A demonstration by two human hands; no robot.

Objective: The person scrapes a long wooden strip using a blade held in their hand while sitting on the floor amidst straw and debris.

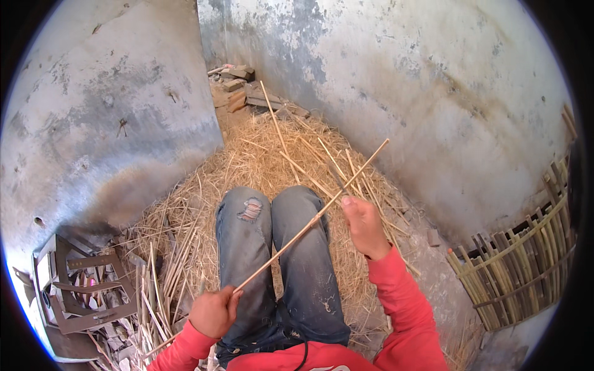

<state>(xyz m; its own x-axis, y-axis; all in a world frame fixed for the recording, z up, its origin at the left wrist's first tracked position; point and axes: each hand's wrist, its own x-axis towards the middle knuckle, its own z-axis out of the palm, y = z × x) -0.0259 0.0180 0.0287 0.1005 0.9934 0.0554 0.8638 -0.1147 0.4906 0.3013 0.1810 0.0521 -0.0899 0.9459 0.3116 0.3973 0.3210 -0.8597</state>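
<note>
Across the jeans (309, 266), matt faded denim frayed at the left knee, runs a smooth, pale, wood-like stick (316, 219). Beyond the jeans lie rough, dry, straw-like shavings (244, 157); to their right, coarse wooden slats (520, 272); behind, matt, flaking wall plaster (396, 68).

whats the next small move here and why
I'd probably draw the right hand along the stick, away from the left hand: the left grips the stick nearer the body, and what looks like a thin blade seems to meet it beside the right hand.
</note>
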